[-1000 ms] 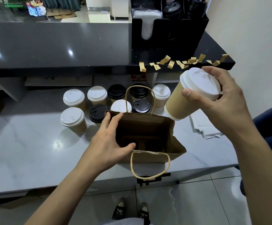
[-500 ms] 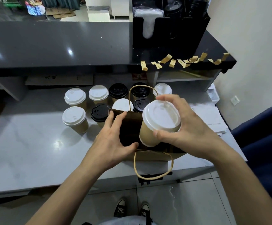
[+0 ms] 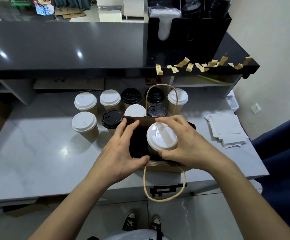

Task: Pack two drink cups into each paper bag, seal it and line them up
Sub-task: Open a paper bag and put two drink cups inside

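Grey counter [image 3: 36, 153] below a dark raised ledge carried the work. Right hand [image 3: 191, 146]: fingers [image 3: 168, 120] and thumb curled round the rim of a white-lidded cup [image 3: 161, 136], clamped on it from the right side. Cup sat in the mouth of the paper bag [image 3: 166, 166], right half of the opening, lid uppermost, long axis upright or nearly so; the body was mostly hidden below the lid. Left hand [image 3: 121, 149] pinched the bag's left rim, fingers on the far edge, thumb on the near edge, holding the mouth apart. Judgement: the cup lay directly under the right fingers, so the coming move was straight down along its own axis. Nine more cups [image 3: 85, 102] stood just behind the bag.
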A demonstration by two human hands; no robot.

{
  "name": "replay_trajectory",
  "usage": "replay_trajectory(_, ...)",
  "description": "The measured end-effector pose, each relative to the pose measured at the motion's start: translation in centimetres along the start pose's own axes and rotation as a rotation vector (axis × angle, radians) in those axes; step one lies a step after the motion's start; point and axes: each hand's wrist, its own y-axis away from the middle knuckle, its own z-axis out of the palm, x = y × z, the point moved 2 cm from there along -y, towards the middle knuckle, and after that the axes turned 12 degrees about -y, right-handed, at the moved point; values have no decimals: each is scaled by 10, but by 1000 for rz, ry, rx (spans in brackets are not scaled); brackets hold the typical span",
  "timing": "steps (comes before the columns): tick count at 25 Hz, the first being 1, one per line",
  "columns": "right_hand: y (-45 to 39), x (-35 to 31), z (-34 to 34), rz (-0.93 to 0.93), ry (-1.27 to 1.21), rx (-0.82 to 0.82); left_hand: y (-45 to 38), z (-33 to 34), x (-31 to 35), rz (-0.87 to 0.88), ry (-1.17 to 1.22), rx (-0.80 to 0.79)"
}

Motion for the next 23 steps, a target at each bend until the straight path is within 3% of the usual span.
replay_trajectory(12,-44,0,32,-44,209,-201,-1,1,-6,19,12,-13)
replay_trajectory(23,-60,6,57,-15,322,-289,0,3,-7,18,37,-7)
